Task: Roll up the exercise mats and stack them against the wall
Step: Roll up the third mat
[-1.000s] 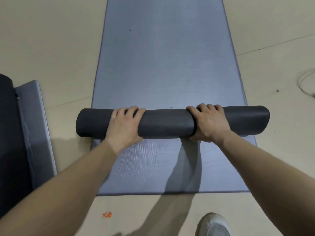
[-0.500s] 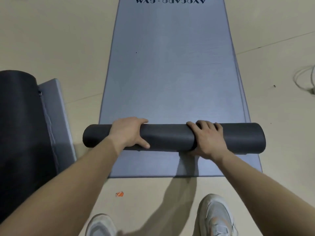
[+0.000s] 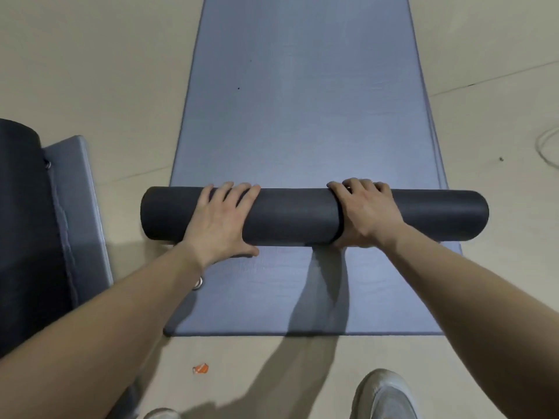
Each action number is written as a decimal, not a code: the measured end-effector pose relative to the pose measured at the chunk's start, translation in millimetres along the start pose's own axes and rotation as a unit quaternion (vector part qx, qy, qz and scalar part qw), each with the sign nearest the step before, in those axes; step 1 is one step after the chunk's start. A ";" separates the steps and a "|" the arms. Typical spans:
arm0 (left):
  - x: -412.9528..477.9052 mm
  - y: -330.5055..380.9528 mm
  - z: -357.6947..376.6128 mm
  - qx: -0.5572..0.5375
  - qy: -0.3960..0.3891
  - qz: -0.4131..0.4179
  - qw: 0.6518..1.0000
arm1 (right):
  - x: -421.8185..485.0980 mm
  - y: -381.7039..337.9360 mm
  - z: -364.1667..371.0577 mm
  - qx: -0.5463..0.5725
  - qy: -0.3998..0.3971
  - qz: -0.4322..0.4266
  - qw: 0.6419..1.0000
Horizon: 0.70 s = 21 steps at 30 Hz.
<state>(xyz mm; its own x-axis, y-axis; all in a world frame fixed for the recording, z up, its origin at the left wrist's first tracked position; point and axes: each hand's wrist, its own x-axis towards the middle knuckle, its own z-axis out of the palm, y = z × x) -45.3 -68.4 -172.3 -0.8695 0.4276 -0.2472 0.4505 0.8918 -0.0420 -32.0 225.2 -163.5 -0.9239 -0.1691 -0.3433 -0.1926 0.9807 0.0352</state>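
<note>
A dark mat roll (image 3: 296,217) lies crosswise on a flat blue-grey mat (image 3: 305,101) stretched away from me on the floor. My left hand (image 3: 219,220) presses on the left part of the roll, its fingers spread over the top and its thumb on the near side. My right hand (image 3: 366,216) grips the roll right of centre, fingers curled over its far side. More flat mat (image 3: 272,297) reaches from the roll back to my feet, and a second layer edge shows along the right side.
At the left edge stands another dark rolled mat (image 3: 21,222) beside a grey mat (image 3: 78,207). An orange scrap (image 3: 200,368) lies on the beige floor near my shoes (image 3: 384,394). A white cable (image 3: 546,146) loops at the right edge.
The roll now lies farther from the mat's near edge than half a second ago. My left hand went from a thumb-forward grip to fingers spread over the top. The right hand kept its hold.
</note>
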 end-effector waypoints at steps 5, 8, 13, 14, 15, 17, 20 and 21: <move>18.7 -6.0 -10.1 -0.044 -0.005 0.011 0.999 | -8.9 -11.7 22.4 -0.083 0.089 0.025 0.992; 7.3 0.9 -23.0 -0.077 -0.067 0.006 0.995 | -18.7 -14.4 7.4 -0.074 0.036 0.010 0.997; -63.2 37.0 -21.1 -0.043 -0.109 -0.002 0.993 | -71.6 -22.6 8.3 -0.023 -0.088 -0.025 0.995; -78.9 47.3 -15.3 -0.023 -0.085 -0.014 0.996 | -73.1 -22.0 6.5 -0.014 -0.105 -0.022 0.994; -90.0 54.8 -8.1 -0.014 -0.058 -0.023 0.998 | -69.8 -20.6 1.2 -0.001 -0.118 -0.023 0.993; -90.1 53.2 -0.6 -0.040 -0.030 -0.016 0.999 | -58.4 -17.1 -9.9 0.029 -0.142 -0.026 0.989; -60.3 29.7 -13.6 -0.151 -0.077 0.015 0.985 | -51.4 -11.0 -9.2 0.055 -0.147 -0.002 0.988; -48.3 23.2 -20.5 -0.190 -0.100 0.017 0.977 | -55.4 -12.8 -5.0 0.055 -0.123 0.021 0.991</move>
<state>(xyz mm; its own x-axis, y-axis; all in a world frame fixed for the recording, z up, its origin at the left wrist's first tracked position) 2.9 -65.3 -141.5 -0.7815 0.4541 -0.4279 0.3376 0.8845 0.3221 20.0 221.5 -140.2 -0.8195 -0.1122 -0.5619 -0.1056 0.9934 -0.0444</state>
